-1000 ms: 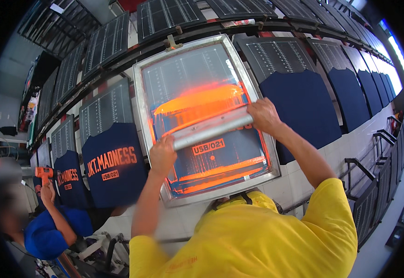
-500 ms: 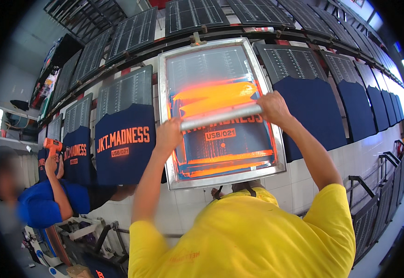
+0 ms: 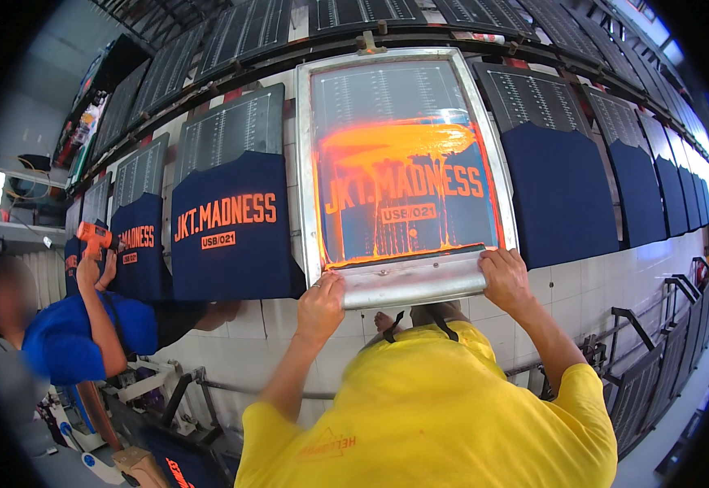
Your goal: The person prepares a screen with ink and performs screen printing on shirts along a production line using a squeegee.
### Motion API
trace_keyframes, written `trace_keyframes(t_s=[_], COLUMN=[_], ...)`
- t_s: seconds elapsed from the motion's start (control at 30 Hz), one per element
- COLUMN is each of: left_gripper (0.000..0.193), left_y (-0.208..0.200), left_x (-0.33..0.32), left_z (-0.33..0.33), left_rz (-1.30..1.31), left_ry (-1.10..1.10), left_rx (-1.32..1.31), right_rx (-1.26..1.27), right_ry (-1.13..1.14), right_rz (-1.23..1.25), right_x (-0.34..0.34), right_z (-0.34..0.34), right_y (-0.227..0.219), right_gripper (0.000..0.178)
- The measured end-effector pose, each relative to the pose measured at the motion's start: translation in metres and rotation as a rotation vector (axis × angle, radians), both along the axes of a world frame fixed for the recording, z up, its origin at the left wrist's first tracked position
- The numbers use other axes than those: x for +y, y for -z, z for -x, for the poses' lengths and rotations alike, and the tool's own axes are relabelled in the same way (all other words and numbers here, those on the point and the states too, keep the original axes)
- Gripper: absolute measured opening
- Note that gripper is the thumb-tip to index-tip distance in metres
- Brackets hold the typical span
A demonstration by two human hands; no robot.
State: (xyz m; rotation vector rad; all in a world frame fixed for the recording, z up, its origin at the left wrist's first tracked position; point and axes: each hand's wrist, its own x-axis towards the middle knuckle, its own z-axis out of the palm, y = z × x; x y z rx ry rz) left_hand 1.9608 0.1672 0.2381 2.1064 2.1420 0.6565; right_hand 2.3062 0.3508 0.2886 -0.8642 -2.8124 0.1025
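Observation:
My left hand (image 3: pixel 320 305) and my right hand (image 3: pixel 505 281) grip the two ends of a wide metal squeegee (image 3: pixel 415 281). It lies across the near end of a metal-framed printing screen (image 3: pixel 304 175), its blade edge down on the mesh. Orange ink (image 3: pixel 407 140) is smeared thickly over the mesh's far half, with thin streaks running toward me. Block lettering shows in orange through the mesh. Beneath the screen is a dark shirt on a board, mostly covered by the frame.
To the left, a dark blue shirt (image 3: pixel 228 215) with orange lettering lies on its board; a plain one (image 3: pixel 558 195) is to the right. Further left, a co-worker in blue (image 3: pixel 86 337) holds an orange gun-shaped tool (image 3: pixel 94 237). Metal racks (image 3: pixel 655 366) stand at the right.
Both hands have drawn the squeegee toward me, from mid-screen to the near end. It now leans lower, showing its broad side. More of the lettering is uncovered.

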Motion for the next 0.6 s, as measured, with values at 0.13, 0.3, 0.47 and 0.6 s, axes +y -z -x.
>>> trace_keyframes(t_s=[0.13,0.3,0.47,0.6], left_gripper=[0.028,0.03,0.029,0.03], left_y=[0.0,0.008,0.015,0.013], left_x=[0.032,0.103,0.182,0.219], left_z=[0.019,0.058,0.1,0.117], left_rz=[-0.004,-0.047,0.01,-0.008], left_ry=[0.015,0.053,0.055,0.053], left_rx=[0.031,0.045,0.016,0.052], right_rx=[0.009,-0.054,-0.167,-0.213], right_ry=[0.019,0.034,0.116,0.131], right_rz=[-0.014,-0.053,0.03,0.024], right_x=[0.026,0.091,0.159,0.194], right_z=[0.016,0.046,0.086,0.104], right_y=[0.009,0.02,0.014,0.007], right_gripper=[0.021,0.024,0.027,0.022])
